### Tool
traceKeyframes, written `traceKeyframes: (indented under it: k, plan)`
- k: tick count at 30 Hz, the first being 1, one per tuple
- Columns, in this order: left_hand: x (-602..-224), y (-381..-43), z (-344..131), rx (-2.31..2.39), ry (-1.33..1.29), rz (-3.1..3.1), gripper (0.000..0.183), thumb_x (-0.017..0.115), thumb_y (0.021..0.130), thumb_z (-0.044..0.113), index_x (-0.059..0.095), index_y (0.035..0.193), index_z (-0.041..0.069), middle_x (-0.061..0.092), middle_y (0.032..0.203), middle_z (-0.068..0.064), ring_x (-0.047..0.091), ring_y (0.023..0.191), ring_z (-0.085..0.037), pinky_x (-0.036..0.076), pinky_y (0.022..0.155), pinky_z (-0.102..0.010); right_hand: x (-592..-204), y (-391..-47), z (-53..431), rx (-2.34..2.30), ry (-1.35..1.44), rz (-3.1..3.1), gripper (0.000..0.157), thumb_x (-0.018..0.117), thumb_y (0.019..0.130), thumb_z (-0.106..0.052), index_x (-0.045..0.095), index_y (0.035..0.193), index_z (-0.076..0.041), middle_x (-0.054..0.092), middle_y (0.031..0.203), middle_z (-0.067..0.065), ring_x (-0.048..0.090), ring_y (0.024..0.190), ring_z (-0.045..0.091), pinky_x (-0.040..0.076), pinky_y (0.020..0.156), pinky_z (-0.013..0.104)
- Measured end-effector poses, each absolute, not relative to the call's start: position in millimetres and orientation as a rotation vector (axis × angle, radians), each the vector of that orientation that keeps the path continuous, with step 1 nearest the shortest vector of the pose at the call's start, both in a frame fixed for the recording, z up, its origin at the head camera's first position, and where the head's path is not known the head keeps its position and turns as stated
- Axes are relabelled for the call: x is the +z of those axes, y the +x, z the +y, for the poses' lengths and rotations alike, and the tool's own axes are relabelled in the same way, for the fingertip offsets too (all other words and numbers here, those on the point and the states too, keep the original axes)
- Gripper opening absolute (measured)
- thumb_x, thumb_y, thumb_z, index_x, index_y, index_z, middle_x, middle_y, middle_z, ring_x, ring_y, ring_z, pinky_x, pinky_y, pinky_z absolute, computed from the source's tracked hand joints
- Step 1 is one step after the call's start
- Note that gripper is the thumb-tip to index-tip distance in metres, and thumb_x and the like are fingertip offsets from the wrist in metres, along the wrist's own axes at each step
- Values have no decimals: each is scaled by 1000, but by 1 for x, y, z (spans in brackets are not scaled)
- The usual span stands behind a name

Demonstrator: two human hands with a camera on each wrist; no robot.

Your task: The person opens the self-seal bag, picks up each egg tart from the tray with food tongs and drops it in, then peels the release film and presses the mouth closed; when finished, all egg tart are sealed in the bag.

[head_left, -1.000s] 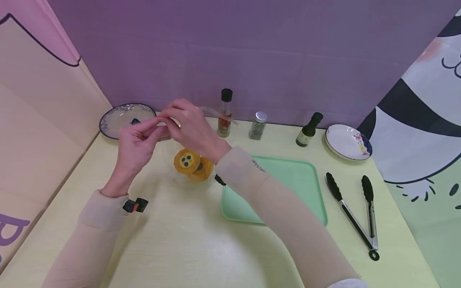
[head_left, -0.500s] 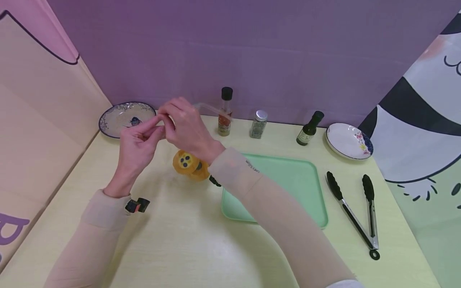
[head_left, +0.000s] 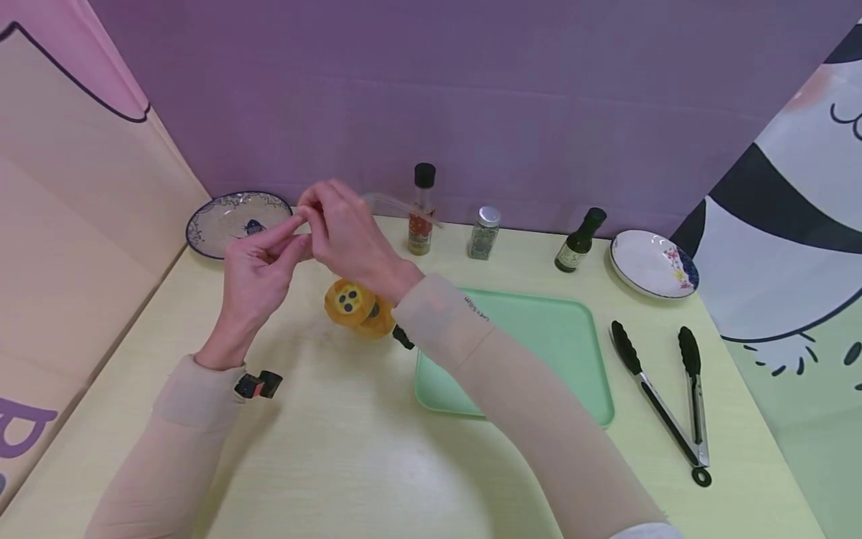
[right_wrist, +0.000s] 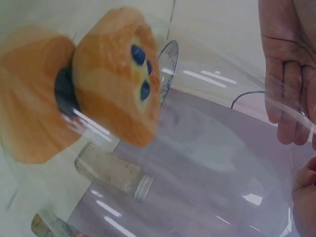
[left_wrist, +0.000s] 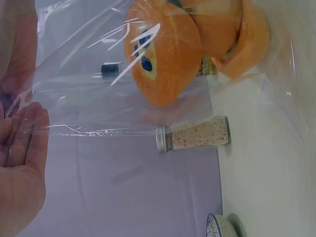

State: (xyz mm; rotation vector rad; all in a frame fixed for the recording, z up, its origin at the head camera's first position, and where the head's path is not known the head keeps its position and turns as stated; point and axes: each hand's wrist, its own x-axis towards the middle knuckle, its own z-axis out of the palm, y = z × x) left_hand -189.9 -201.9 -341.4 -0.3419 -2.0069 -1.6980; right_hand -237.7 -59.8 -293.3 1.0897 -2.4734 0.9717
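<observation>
My left hand (head_left: 259, 273) and right hand (head_left: 346, 236) meet fingertip to fingertip above the table's back left, pinching the top of a clear plastic bag (left_wrist: 84, 103). One loose edge of the bag juts out to the right of my right hand in the head view. Inside the bag are orange-brown pastries; one pastry (head_left: 349, 302) has a yellow centre with dark blueberries, and another pastry (right_wrist: 34, 94) lies against it. In the right wrist view, the film stretches from the pastries up to my fingers.
Behind the hands stands a blue-rimmed plate (head_left: 232, 224). Along the back are a black-capped bottle (head_left: 420, 217), a herb jar (head_left: 483, 236), a green bottle (head_left: 575, 247) and a white dish (head_left: 649, 266). A grain shaker (left_wrist: 197, 134), a green tray (head_left: 539, 344) and tongs (head_left: 663, 408) are also around.
My right hand has shifted slightly left, and its fingertips have moved a little against the bag's top. My left hand stays almost still; the things on the table have not moved.
</observation>
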Motion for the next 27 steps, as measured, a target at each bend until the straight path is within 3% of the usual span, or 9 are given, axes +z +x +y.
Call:
traceKeyframes:
  k: [3,7,16,27]
  plan:
    - [-342,-191,-202,-1720,-347,-2001,34,65,86,2,63,120,5,71,96,8,69,80,-4,52,67,-15,-294,-238,-61,1096,1038,-2509,10,48,97,-12,55,103,-7,53,98,2,49,88,11,42,76,7]
    - [-343,-192,-202,-1752,-358,-2007,34,65,87,5,63,120,6,72,92,11,70,79,-6,53,74,-18,-294,-240,-60,1229,978,-2495,10,48,97,-12,54,103,-7,52,93,3,49,82,11,44,70,9]
    - [-348,-194,-206,-1980,-475,-1780,32,61,87,-4,62,119,-4,72,93,-12,71,79,-18,54,78,-24,-279,-250,-38,1338,776,-2291,13,52,96,-17,60,98,-7,60,84,2,53,70,9,44,63,14]
    - [-351,-196,-205,-2007,-473,-1698,25,61,86,-4,64,110,-11,72,93,-14,71,80,-20,55,76,-28,-261,-266,47,1479,573,-2121,16,55,94,-11,63,93,2,61,78,7,48,61,14,40,54,21]
